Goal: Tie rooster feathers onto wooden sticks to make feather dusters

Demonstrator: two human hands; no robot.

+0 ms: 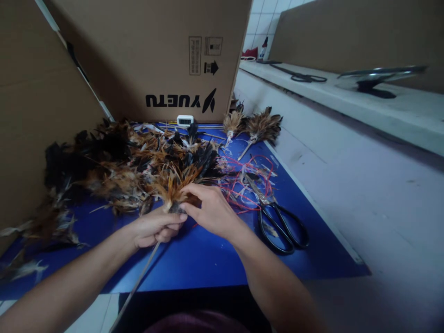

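My left hand [160, 227] is closed round a feather duster [176, 189] where its brown feathers meet a thin stick [143, 273], which slants down toward me. At the base of those feathers, the thumb and fingers of my right hand [208, 208] pinch a small greyish feather [176, 208]. Behind both hands spreads a big loose pile of brown and black feathers [118, 180]. Scissors with black handles [277, 222] lie to the right of my right hand, their blades over a tangle of pink and red string [243, 178].
Two feather bunches on short sticks [262, 127] rest at the far right of the blue table [222, 268]. A small white digital display [185, 120] stands before a tall cardboard box [152, 51]. On the right, a white ledge [381, 106] holds dark tools and a glass disc.
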